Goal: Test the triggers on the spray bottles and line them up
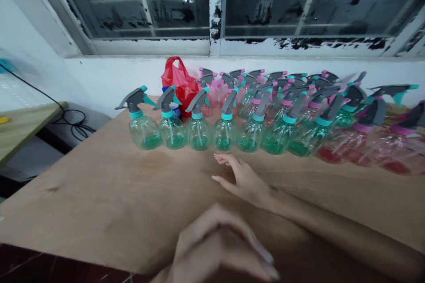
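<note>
Bottles, right hand beside, left hand near table edge, open room leftward

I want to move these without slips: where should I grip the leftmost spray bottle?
Probably grip the leftmost spray bottle by its turquoise collar, coming from the front left: the round body flares below that narrow neck, and the next bottle stands close on its right.

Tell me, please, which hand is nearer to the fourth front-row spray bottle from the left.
Right: the right hand is just in front of that spray bottle; the left hand is farther back, closer to the camera.
</note>
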{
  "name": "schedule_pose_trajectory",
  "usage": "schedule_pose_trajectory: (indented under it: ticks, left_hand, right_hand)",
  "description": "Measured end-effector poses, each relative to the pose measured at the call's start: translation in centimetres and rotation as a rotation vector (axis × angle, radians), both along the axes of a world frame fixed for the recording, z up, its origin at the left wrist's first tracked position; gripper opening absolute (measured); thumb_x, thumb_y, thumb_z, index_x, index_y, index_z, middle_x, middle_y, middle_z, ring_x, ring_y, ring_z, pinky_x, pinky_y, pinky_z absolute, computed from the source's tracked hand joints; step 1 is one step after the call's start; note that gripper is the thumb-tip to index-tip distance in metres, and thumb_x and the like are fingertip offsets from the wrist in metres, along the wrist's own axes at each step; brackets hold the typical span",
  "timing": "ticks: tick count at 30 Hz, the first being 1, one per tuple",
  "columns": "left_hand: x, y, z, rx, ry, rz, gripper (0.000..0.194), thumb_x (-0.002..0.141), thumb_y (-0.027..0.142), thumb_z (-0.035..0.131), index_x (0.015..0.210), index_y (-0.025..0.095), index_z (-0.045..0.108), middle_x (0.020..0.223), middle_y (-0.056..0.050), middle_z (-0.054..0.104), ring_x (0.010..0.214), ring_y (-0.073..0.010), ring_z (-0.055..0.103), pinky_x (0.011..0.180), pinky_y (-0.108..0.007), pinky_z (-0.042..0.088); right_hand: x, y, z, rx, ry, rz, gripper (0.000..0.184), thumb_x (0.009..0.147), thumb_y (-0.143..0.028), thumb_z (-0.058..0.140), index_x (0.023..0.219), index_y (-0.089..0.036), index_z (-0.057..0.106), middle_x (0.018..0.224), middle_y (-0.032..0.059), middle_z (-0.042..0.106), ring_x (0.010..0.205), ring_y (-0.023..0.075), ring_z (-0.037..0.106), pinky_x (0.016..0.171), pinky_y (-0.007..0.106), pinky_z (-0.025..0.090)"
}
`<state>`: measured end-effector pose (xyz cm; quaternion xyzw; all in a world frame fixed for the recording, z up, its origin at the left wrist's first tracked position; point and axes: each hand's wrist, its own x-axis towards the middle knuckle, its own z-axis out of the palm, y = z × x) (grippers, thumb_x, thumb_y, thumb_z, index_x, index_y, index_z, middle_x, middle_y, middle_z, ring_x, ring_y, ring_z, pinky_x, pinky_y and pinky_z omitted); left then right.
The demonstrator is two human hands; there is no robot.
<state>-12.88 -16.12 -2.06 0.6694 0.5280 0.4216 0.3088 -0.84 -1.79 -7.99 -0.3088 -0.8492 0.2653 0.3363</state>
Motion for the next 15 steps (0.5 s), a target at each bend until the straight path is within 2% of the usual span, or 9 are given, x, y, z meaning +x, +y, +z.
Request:
schedule_pose_trajectory:
  ticks: [1,3,6,8,12,15]
  left_hand:
    - [-0.4,1.1,0.1,0.043,-0.044,-0.029,0.011,0.081,0.035,0.056,0.074,0.028,0.059,0.088,-0.002,0.061,0.079,-0.0186,0.059,0.070,-0.036,0.053]
    - [-1.5,3.0,0.1,0.104,-0.115,-0.042,0.024,0.081,0.029,0.056,0.058,0.025,0.049,0.075,0.000,0.056,0.073,-0.0178,0.059,0.069,-0.036,0.052]
    - [-3.6,5.1,-1.0,0.058,-0.074,0.105,0.018,0.081,0.025,0.055,0.064,0.023,0.048,0.082,-0.001,0.055,0.080,-0.0184,0.059,0.070,-0.034,0.050]
    - [-5.5,6.0,-2.2,-0.004,-0.016,0.192,0.012,0.079,0.029,0.057,0.069,0.023,0.053,0.084,-0.001,0.059,0.074,-0.0174,0.060,0.064,-0.032,0.050]
    - [-10.2,7.2,-4.1,-0.039,0.021,0.308,0.015,0.074,0.036,0.062,0.072,0.022,0.061,0.072,0.000,0.066,0.066,-0.0181,0.062,0.061,-0.030,0.049]
    - [-14.2,8.0,-4.4,0.021,0.008,0.429,0.021,0.073,0.039,0.061,0.070,0.018,0.063,0.064,-0.002,0.065,0.063,-0.0189,0.062,0.058,-0.029,0.049]
  right_hand:
    - [0.0,0.0,0.1,-0.006,0.005,0.015,0.042,0.082,-0.030,0.052,0.121,-0.023,0.039,0.119,0.0080,0.054,0.107,0.0200,0.052,0.091,0.041,0.044]
    - [-0.2,0.1,0.4,-0.009,0.012,0.045,0.042,0.082,-0.029,0.052,0.121,-0.023,0.039,0.119,0.0083,0.054,0.108,0.0203,0.052,0.091,0.042,0.044]
    - [-0.8,0.0,0.8,-0.005,0.006,0.055,0.042,0.080,-0.025,0.052,0.120,-0.023,0.040,0.120,0.0084,0.054,0.110,0.0215,0.051,0.091,0.043,0.043]
    - [-1.6,-0.2,0.9,0.001,0.007,0.048,0.042,0.080,-0.024,0.053,0.119,-0.023,0.041,0.118,0.0079,0.054,0.109,0.0216,0.052,0.091,0.043,0.044]
    - [-3.5,-0.5,1.1,-0.014,-0.008,0.059,0.042,0.080,-0.030,0.054,0.120,-0.022,0.040,0.115,0.0083,0.056,0.106,0.0212,0.053,0.090,0.042,0.044]
    - [-5.1,-0.6,1.3,-0.017,-0.006,0.084,0.042,0.080,-0.031,0.054,0.119,-0.022,0.041,0.114,0.0082,0.056,0.105,0.0216,0.054,0.090,0.042,0.044]
